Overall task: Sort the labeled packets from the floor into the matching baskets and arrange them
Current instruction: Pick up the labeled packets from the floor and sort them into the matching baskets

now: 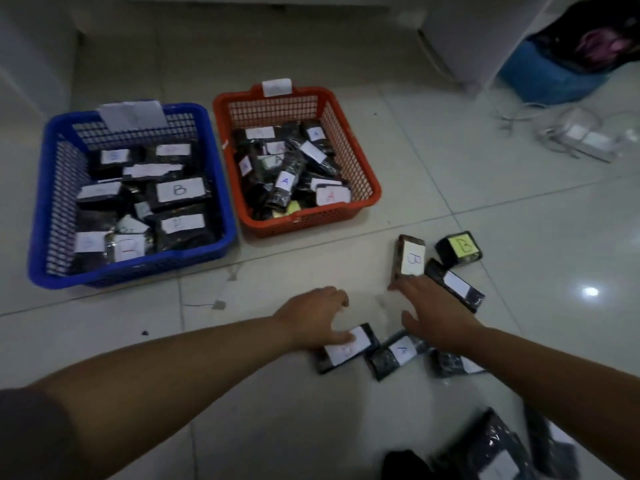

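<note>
A blue basket [41, 209] at the left holds several dark packets labelled B. Beside it a red basket [360, 157] holds several packets labelled A. Loose dark packets lie on the tiled floor in front. My left hand [315, 315] rests with its thumb on a white-labelled packet [349, 348]. My right hand [433, 313] reaches forward, fingertips touching the near end of a packet labelled B [410, 258]. Between my hands lies a packet labelled A [398, 355]. A yellow-labelled B packet [459, 249] and another white-labelled packet [457, 285] lie to the right.
More dark packets [495, 452] lie at the bottom right near my right arm. A blue tub with a dark bag [547, 77] and a tangle of white cables [581, 133] sit at the back right. Bare tiles spread on the left.
</note>
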Action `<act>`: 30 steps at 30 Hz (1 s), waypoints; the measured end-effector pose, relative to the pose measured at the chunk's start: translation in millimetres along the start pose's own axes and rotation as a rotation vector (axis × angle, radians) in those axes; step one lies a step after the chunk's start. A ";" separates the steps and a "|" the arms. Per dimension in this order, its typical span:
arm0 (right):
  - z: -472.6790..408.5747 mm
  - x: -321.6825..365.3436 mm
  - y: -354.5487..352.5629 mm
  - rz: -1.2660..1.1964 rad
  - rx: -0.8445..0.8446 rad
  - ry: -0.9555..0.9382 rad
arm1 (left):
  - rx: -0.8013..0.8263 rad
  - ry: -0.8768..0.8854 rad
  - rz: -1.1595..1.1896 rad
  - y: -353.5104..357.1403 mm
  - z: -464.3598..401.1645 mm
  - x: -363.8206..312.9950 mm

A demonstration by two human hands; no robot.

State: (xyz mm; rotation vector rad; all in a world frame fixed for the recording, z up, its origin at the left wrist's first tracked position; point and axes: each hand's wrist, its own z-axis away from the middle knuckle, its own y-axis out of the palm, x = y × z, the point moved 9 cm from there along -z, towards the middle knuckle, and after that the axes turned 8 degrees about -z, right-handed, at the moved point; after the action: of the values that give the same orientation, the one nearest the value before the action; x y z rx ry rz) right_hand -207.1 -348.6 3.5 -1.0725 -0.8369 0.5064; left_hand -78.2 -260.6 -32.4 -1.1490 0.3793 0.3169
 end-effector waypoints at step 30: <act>-115.0 97.2 -68.8 -0.370 -0.361 -0.234 | -0.914 -0.218 -0.191 -205.4 98.6 141.6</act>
State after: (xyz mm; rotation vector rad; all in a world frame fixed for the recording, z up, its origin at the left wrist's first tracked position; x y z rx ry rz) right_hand -58.8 -370.7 73.8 -1.1625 -1.3392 0.1708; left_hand 149.5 -239.9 107.9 -2.0046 -0.1017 0.4602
